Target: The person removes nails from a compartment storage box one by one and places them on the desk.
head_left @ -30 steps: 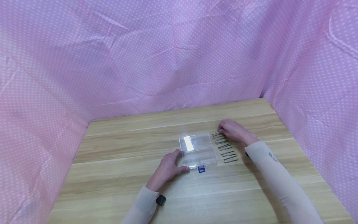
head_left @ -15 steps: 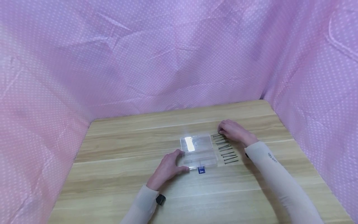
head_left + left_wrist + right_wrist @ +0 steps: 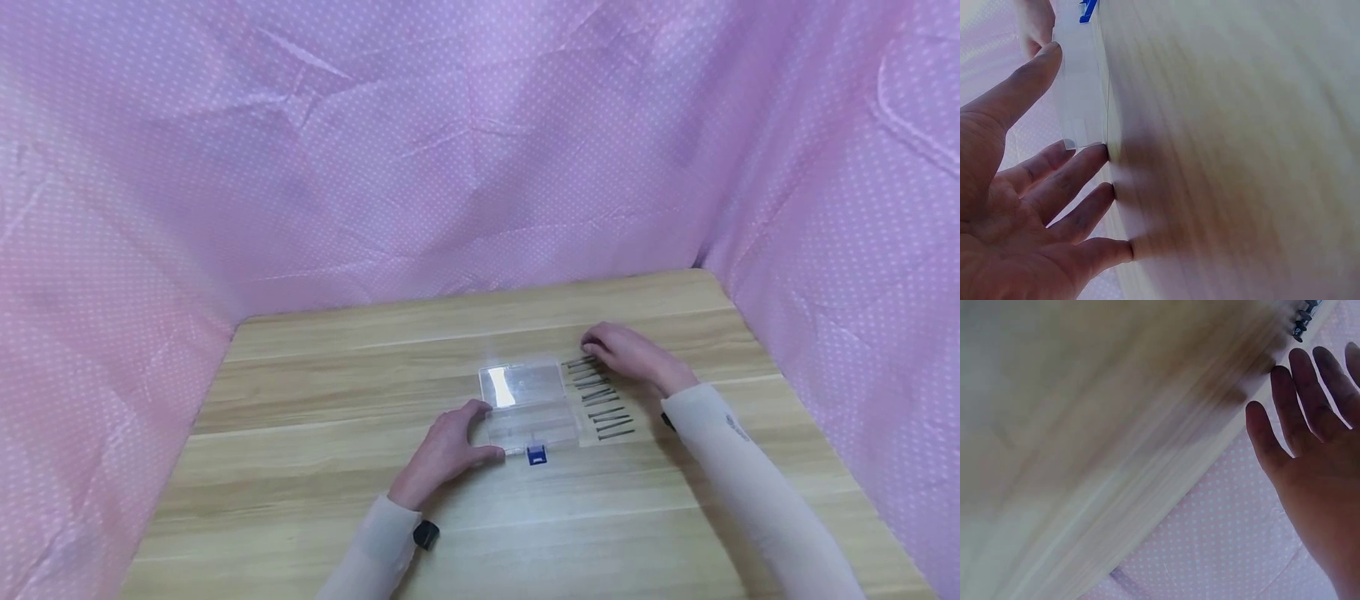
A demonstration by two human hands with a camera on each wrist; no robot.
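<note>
A clear plastic box (image 3: pixel 536 425) with a blue latch or tag (image 3: pixel 536 455) at its front lies on the table. My left hand (image 3: pixel 442 450) grips its left end, thumb at the front wall and index finger farther back. In the left wrist view the thumb (image 3: pixel 1038 72) meets one edge of the box (image 3: pixel 1079 94). Several long, thin metal screws (image 3: pixel 600 396) lie in a column right of the box; their threads are too small to see. At the far end of that column my right hand (image 3: pixel 633 358) touches down, fingers loosely extended in the right wrist view.
The wooden table (image 3: pixel 300 483) has a rounded far right corner. Pink dotted cloth (image 3: pixel 450 167) hangs behind it and along both sides. A black wrist device (image 3: pixel 426 535) shows on the left sleeve.
Both hands stay almost where they were. The right fingertips shift very slightly at the far end of the screws. The head view moves a little.
</note>
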